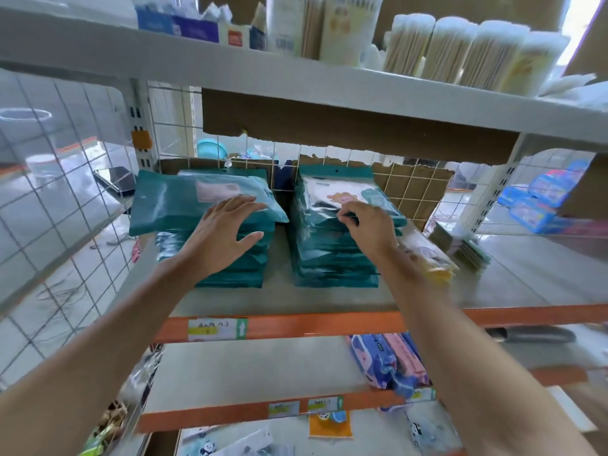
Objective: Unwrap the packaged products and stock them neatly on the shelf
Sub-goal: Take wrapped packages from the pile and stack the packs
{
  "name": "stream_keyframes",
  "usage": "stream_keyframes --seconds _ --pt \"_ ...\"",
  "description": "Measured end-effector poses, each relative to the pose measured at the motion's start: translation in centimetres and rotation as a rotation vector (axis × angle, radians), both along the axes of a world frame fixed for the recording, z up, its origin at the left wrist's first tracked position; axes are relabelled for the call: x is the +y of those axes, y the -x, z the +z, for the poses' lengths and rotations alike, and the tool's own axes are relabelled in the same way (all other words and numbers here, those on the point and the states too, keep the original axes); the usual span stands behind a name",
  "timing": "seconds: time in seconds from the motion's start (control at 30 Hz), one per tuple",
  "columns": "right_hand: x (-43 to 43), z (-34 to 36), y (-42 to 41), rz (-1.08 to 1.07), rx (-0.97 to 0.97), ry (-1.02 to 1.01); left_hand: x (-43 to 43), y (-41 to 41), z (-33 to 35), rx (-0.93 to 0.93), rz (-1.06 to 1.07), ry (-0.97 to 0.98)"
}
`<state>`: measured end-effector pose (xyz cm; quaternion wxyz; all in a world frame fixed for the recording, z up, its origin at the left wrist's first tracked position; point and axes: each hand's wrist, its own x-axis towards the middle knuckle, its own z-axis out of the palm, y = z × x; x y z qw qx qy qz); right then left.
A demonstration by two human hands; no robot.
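Both bare forearms reach forward, side by side. The left hand (227, 233) lies flat, palm down, fingers straight and spread, thumb out wide. The right hand (368, 230) is knuckles-up, fingers (348, 216) curled under, tips pinching the edge of a teal-edged plastic packet (332, 189).

Top right, we see cotton-swab tubs (460, 51) standing in a row; top left, blue boxes (184, 26). A cardboard sheet (345, 126) with a ragged lower edge spans the middle, above a white wire grid (408, 185). Through the grid we see a teal bowl (212, 149). At right lie blue packets (539, 199) and a blurred yellow pack (431, 258). Below, we note a price label (214, 329), blue-and-pink wipes packs (391, 360) and an orange card (330, 424).
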<state>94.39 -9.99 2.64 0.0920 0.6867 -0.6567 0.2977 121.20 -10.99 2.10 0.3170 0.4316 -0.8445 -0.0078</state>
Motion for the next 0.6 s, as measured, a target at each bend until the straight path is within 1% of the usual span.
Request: stream_keyframes --seconds 0.1,0.27,0.4,0.5,0.6 --pt "-0.1 -0.6 -0.1 0.008 -0.075 0.063 -0.2 -0.5 0.0 0.011 -0.01 -0.002" --pt "-0.1 -1.0 -0.1 0.007 -0.085 0.114 -0.5 -1.0 -0.1 0.019 -0.004 -0.02" --pt "0.1 -0.7 -0.2 -0.021 0.0 0.112 -0.6 -1.2 0.0 0.022 0.001 -0.025" --pt "-0.1 -0.8 -0.2 0.034 0.075 0.167 -0.6 -1.5 0.0 0.022 0.008 -0.029" --pt "-0.2 -1.1 -0.2 0.026 0.139 0.168 -0.6 -1.7 -0.1 0.019 0.006 -0.028"
